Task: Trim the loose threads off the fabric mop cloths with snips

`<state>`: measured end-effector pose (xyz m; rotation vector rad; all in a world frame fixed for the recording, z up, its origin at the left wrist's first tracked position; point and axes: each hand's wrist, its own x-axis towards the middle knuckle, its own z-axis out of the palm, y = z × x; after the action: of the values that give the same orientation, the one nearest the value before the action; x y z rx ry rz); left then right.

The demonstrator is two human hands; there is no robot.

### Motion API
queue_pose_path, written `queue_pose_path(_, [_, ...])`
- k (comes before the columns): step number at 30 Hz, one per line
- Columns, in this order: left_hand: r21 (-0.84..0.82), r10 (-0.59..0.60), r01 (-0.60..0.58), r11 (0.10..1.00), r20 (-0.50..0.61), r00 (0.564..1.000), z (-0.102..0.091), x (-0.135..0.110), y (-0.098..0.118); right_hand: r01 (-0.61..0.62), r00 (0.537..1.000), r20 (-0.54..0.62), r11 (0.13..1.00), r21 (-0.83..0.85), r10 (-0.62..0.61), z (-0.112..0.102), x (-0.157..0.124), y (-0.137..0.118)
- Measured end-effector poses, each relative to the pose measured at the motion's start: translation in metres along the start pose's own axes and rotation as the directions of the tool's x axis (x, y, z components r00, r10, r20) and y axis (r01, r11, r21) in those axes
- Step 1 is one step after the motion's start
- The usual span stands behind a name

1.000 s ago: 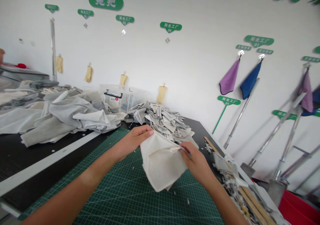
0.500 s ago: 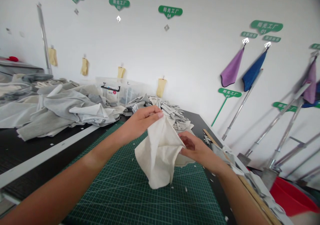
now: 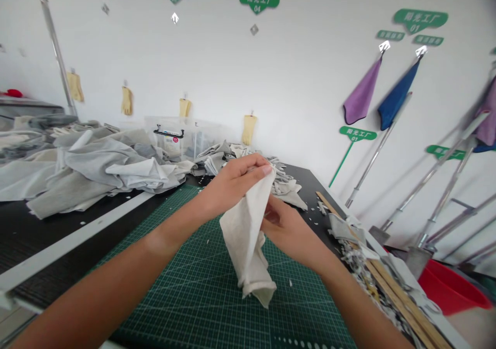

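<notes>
An off-white piece of cloth [image 3: 245, 230] hangs in loose folds between my hands, above a green cutting mat [image 3: 186, 292] with a printed grid. My left hand [image 3: 238, 181] pinches the cloth's top edge between thumb and fingers. Lower down on the right side, my right hand [image 3: 284, 227] is closed on the cloth, its fingertips partly hidden behind the folds. The cloth's bottom end curls just over the mat.
Grey and white fabric [image 3: 104, 158] is heaped at the left, with cut pieces [image 3: 289, 186] piled behind my hands. A clear plastic box [image 3: 170, 137] stands against the wall. Wooden strips [image 3: 403, 297] and scraps line the right edge, near a red basin [image 3: 449, 287].
The cloth has narrowed and folded together, its right part drawn in. My left hand has shifted right and slightly up, and my right hand has come closer beneath it.
</notes>
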<state>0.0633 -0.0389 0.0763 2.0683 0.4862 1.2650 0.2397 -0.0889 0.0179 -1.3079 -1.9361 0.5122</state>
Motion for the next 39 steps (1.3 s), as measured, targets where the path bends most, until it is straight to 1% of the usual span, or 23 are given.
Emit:
queue_pose_path(3, [0.004, 0.031, -0.031, 1.0, -0.065, 0.997, -0.005, 0.003, 0.004, -0.04, 0.998, -0.056, 0.986, -0.161, 0.031, 0.005, 0.001, 0.015])
queue_pose_path(6, [0.057, 0.07, -0.061, 0.997, -0.183, 0.981, -0.019, 0.008, 0.007, -0.114, 0.993, -0.045, 0.963, -0.245, 0.106, 0.001, 0.005, 0.037])
queue_pose_path(8, [0.108, 0.095, -0.069, 0.992, -0.253, 0.963, -0.033, 0.01, 0.005, -0.177, 0.984, -0.074, 0.941, -0.287, 0.162, -0.011, 0.01, 0.053])
queue_pose_path(10, [0.144, 0.112, -0.069, 0.987, -0.313, 0.943, -0.049, 0.013, 0.002, -0.235, 0.968, -0.16, 0.915, -0.327, 0.192, -0.031, 0.014, 0.068])
queue_pose_path(12, [0.152, 0.113, -0.06, 0.987, -0.372, 0.921, -0.064, 0.014, -0.002, -0.254, 0.957, -0.215, 0.922, -0.293, 0.196, -0.054, 0.016, 0.077])
queue_pose_path(14, [0.14, 0.1, -0.047, 0.989, -0.402, 0.91, -0.073, 0.015, -0.005, -0.229, 0.961, -0.2, 0.957, -0.18, 0.193, -0.072, 0.016, 0.077])
queue_pose_path(16, [0.119, 0.077, -0.034, 0.992, -0.381, 0.921, -0.075, 0.015, -0.007, -0.19, 0.973, -0.142, 0.981, -0.05, 0.181, -0.079, 0.014, 0.067])
queue_pose_path(18, [0.096, 0.053, -0.023, 0.995, -0.327, 0.944, -0.069, 0.015, -0.007, -0.158, 0.985, -0.068, 0.986, 0.056, 0.162, -0.073, 0.012, 0.05])
queue_pose_path(20, [0.067, 0.034, -0.016, 0.998, -0.272, 0.962, -0.058, 0.015, -0.007, -0.129, 0.991, -0.027, 0.986, 0.108, 0.133, -0.056, 0.01, 0.033])
queue_pose_path(22, [0.037, 0.023, -0.014, 0.999, -0.23, 0.973, -0.046, 0.016, -0.006, -0.099, 0.993, -0.057, 0.992, 0.082, 0.104, -0.034, 0.01, 0.019])
queue_pose_path(25, [-0.001, 0.005, -0.005, 1.0, -0.182, 0.983, -0.033, 0.016, -0.006, -0.056, 0.994, -0.092, 0.998, 0.035, 0.059, -0.002, 0.014, 0.009])
queue_pose_path(28, [-0.037, -0.021, 0.016, 0.999, -0.131, 0.991, -0.026, 0.016, -0.005, -0.006, 0.994, -0.109, 1.0, 0.017, 0.008, 0.015, 0.021, 0.005])
queue_pose_path(30, [-0.062, -0.034, 0.027, 0.998, -0.108, 0.994, -0.024, 0.015, -0.005, 0.034, 0.992, -0.125, 0.999, -0.02, -0.036, 0.017, 0.025, 0.004])
queue_pose_path(33, [-0.084, -0.033, 0.024, 0.996, -0.102, 0.994, -0.024, 0.015, -0.005, 0.058, 0.985, -0.151, 0.99, -0.132, -0.078, 0.012, 0.029, 0.005])
queue_pose_path(36, [-0.075, -0.014, 0.005, 0.997, -0.119, 0.993, -0.027, 0.014, -0.003, -0.023, 0.973, -0.225, 0.953, -0.304, -0.049, 0.001, 0.031, 0.009])
queue_pose_path(39, [-0.027, 0.027, -0.032, 0.999, -0.167, 0.986, -0.034, 0.013, 0.001, -0.115, 0.953, -0.301, 0.883, -0.455, -0.031, -0.017, 0.033, 0.014])
